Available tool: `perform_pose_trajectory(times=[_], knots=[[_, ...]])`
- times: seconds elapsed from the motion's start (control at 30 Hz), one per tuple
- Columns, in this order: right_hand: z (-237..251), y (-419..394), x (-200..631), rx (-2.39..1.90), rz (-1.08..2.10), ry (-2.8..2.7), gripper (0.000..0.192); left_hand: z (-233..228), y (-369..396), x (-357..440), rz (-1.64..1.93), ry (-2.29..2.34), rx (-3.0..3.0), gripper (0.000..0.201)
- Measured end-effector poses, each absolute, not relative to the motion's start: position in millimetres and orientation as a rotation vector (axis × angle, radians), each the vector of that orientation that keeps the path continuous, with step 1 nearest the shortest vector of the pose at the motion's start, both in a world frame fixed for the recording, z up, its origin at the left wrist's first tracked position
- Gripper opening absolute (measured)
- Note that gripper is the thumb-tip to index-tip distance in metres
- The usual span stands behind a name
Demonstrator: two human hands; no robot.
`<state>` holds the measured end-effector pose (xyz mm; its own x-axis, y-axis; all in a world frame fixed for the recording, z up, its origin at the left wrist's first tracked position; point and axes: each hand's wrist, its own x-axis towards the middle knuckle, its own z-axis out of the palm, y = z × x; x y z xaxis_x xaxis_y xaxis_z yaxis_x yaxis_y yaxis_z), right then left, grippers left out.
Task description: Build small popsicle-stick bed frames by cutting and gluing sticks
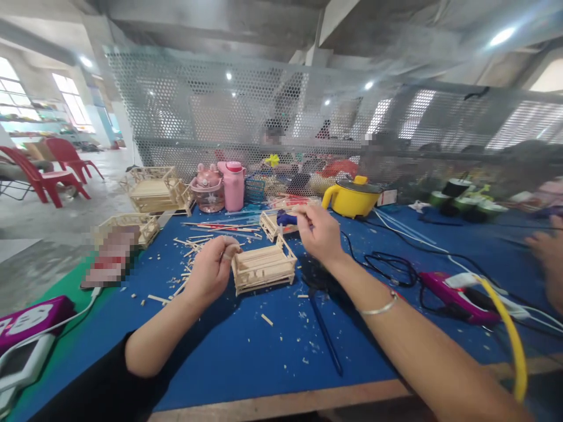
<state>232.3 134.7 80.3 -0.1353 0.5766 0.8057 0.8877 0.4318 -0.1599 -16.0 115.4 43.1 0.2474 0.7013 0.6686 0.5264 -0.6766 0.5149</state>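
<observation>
My left hand [214, 268] is closed on the left end of a small bed-shaped frame [264, 268] built from pale wooden sticks. The frame stands on the blue table with its slatted top facing up. Beyond its right end, my right hand [320, 231] grips a dark blue glue gun [287, 218], its pale nozzle pointing down near the frame's raised right end. Whether the nozzle touches the wood I cannot tell. A second small wooden frame [267, 225] sits just behind, partly hidden by the glue gun. Blue-handled pliers [326, 331] lie below my right wrist.
Loose sticks [189, 249] and wood scraps litter the blue table [246, 363]. More wooden frames [153, 190] stand back left, near a phone [112, 255]. Behind are a pink flask [234, 187] and yellow pot [355, 198]. Cables and a power strip [460, 296] lie right, near another person's hand [549, 252].
</observation>
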Motion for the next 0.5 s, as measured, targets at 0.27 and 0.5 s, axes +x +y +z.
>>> perform_pose_trajectory(times=[0.27, 0.5], knots=[[85.4, 222.8, 269.3, -1.863, 0.029, -2.231, 0.043, 38.7, 114.8, -10.4, 1.308, 1.134, 2.228, 0.028], [84.6, 230.5, 291.1, -1.702, 0.318, -2.35, 0.043, 37.2, 117.9, -8.9, 1.313, 1.12, 2.164, 0.026]])
